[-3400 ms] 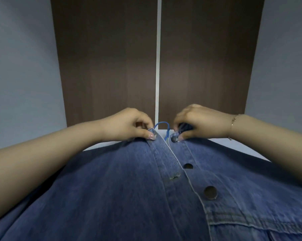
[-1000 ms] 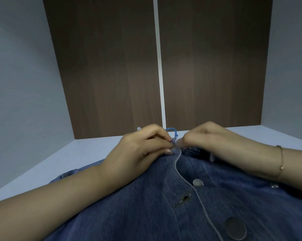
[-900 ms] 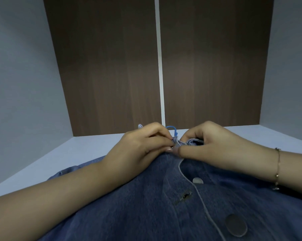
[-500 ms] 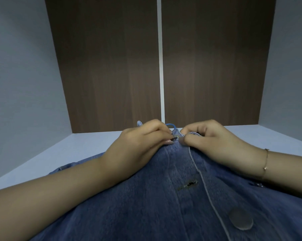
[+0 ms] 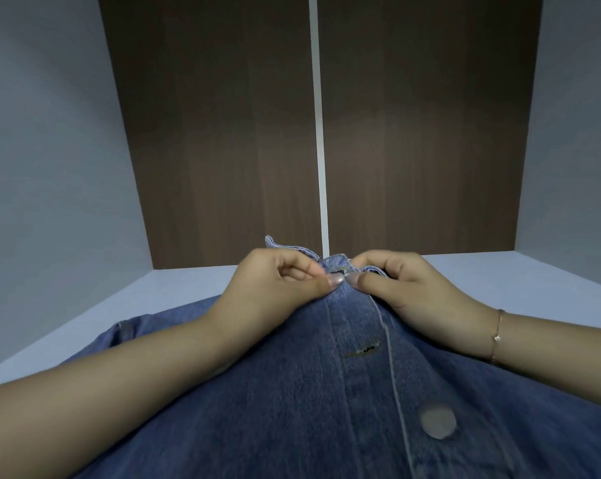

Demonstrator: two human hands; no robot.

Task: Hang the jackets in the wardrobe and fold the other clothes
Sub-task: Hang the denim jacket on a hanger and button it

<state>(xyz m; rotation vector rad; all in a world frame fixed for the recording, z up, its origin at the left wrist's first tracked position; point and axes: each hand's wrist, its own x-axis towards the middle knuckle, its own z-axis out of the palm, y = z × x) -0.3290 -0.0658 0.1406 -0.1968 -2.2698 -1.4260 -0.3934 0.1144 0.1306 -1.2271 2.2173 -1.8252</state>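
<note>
So the denim jacket (image 5: 292,392) was lying front-up on the pale floor of the wardrobe (image 5: 188,285), filling the whole lower part of the view; both hands were up at its collar end, nearly touching each other; the left hand (image 5: 275,288) had its fingers curled and its thumb pinching the left front edge; the right hand (image 5: 399,285) was pinching the other edge just beside it, a thin bracelet (image 5: 496,337) on that wrist; one round metal button (image 5: 437,421) sat lower on the placket, with an open buttonhole (image 5: 363,350) between it and the hands; dark wood panels (image 5: 223,133) stood behind.
</note>
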